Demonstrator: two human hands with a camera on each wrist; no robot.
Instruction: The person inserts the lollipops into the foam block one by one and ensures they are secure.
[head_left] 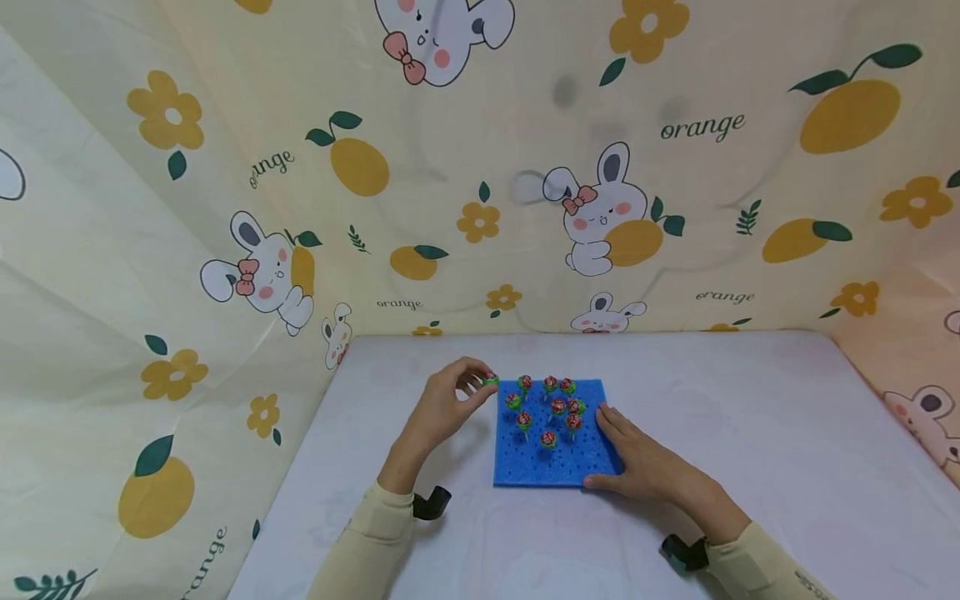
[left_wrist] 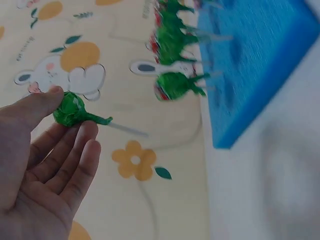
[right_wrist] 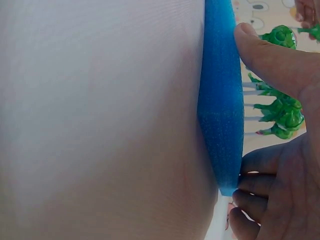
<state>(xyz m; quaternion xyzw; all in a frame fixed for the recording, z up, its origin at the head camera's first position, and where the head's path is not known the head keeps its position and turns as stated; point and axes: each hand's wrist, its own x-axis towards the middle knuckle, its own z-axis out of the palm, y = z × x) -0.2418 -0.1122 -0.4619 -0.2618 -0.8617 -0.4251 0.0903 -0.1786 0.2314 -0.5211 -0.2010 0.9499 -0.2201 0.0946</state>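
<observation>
Between thumb and fingertips, my left hand (head_left: pixel 444 402) pinches a lollipop (left_wrist: pixel 71 108) in a green wrapper, its white stick pointing away from the palm. That hand is just off the back left corner of a blue foam board (head_left: pixel 525 468), which is dotted with small holes. Several wrapped lollipops (head_left: pixel 548 439), red and green, stand upright on their sticks in the board. My right hand (head_left: pixel 651 468) rests against the board's front right corner, thumb at the front edge and extended fingers along the right side.
A white-covered table (head_left: pixel 735 417) lies under the board. Behind it hangs a cream cloth (head_left: pixel 525 125) printed with rabbits, oranges and flowers. Each wrist carries a dark strap piece, such as the left one (head_left: pixel 432 503).
</observation>
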